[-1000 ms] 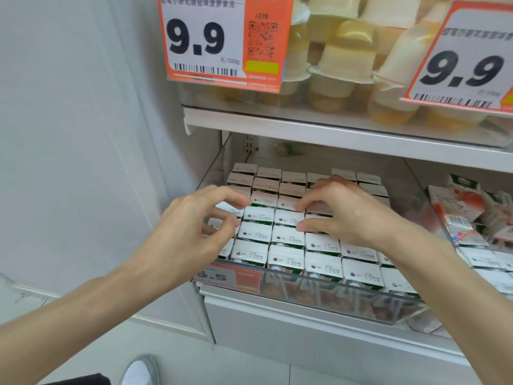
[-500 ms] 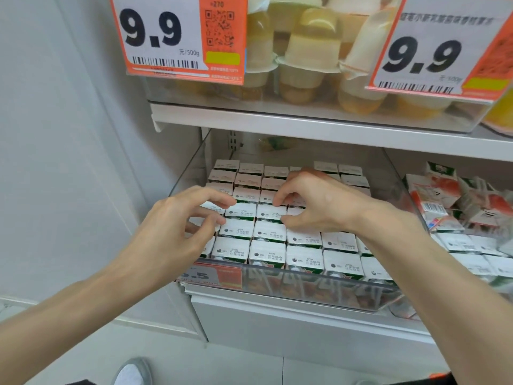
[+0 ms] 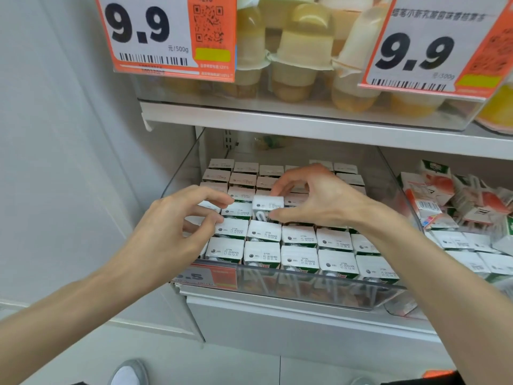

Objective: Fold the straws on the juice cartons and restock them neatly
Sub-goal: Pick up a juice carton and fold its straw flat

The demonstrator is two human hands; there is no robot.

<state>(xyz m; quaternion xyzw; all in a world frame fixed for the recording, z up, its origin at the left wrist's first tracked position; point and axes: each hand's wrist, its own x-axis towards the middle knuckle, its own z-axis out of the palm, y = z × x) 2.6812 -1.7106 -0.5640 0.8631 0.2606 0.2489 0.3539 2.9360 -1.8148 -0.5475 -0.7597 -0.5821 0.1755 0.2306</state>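
your right hand [image 3: 319, 201] is grasping one juice carton [image 3: 268, 203] in a pinch, thumb low on the near face and fingertips [image 3: 279, 185] curled over the far edge. the carton stands higher than its neighbours, roughly in the middle of the third row from the front, with its white printed top facing up. a white straw [image 3: 259, 216] shows on its near face; you cannot tell from here whether it is folded.

around it, the other cartons [image 3: 298, 236] sit upright in tight rows, tops level and dated print toward you, filling a clear bin [image 3: 305, 284] on the lower shelf. an orange price label [image 3: 206, 276] is fixed to the bin's front wall at the left.

your left hand [image 3: 172, 226] is released, its fingers loosely bent and grasping nothing. it hovers over the left columns of cartons, just beside the raised one; whether its tips touch the tops cannot be told.

to the right of the bin, red-and-white cartons [image 3: 433, 195] lie jumbled at angles. above, a white upper shelf [image 3: 277, 120] carries a clear tray of yellow jelly cups [image 3: 297, 65], with two orange-edged "9.9" price signs [image 3: 150, 31] hanging in front of it. a pale wall runs down the left, and the toe of a shoe [image 3: 127, 373] shows on the floor below.
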